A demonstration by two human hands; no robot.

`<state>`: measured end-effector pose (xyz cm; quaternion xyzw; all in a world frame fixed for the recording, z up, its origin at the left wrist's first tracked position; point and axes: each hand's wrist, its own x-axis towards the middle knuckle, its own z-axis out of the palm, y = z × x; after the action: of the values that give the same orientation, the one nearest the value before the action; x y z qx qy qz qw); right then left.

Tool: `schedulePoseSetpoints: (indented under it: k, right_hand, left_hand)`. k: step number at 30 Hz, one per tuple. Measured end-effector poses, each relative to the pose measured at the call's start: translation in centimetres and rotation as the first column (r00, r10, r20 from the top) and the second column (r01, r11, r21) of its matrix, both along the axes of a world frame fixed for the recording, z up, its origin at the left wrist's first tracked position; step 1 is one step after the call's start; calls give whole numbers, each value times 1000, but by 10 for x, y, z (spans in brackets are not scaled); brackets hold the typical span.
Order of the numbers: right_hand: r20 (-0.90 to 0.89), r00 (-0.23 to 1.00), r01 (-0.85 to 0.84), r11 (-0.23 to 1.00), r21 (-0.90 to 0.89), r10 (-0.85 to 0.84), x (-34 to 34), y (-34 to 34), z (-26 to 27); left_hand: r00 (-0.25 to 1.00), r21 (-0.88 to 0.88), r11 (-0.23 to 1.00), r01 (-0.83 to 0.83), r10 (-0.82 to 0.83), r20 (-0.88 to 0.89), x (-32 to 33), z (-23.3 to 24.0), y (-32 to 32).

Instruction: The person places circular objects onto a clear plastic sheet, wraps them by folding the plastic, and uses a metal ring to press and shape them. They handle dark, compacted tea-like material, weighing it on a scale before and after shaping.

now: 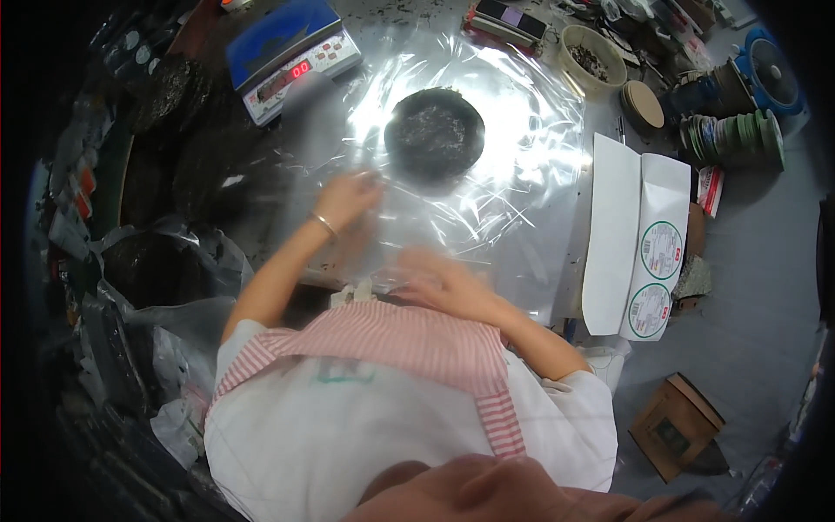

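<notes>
A dark, round, flat cake (434, 134) of pressed material lies on clear plastic film (522, 222) on the table. My left hand (349, 196), with a bangle at its wrist, is over the film to the near left of the cake. Motion blurs its fingers, so any hold on the film is unclear. Closer to my body, my right hand (443, 280) is above the film's near part, also blurred. A grey, smeared, rounded shape (314, 121) stands beyond my left hand; I cannot tell what it is.
A digital scale (303, 72) with a blue top sits at the back left. Beside the film on the right lies a white label strip (616, 241) with round printed labels. Farther back are a bowl of dark scraps (593, 57) and tape rolls (730, 140). A plastic bag (238, 261) hangs at left.
</notes>
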<state>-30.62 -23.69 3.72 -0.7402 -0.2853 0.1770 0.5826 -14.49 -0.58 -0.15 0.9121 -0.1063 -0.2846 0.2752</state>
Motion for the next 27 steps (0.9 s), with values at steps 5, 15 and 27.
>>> schedulePoseSetpoints:
  k: [5,15,27]
  right_hand:
    - [319,881,470,709,-525,-348,12,-40,-58]
    - [430,722,639,284,-715,-543,100,-85,-84]
    - [625,595,771,579,-266,-505,178,-63,-49]
  left_hand:
    - [834,305,936,175,-306,459,4,30,-4]
    - [769,107,990,89,-136,624,43,-18,-19]
    - [782,10,938,345,-294,549,45,-50,-123]
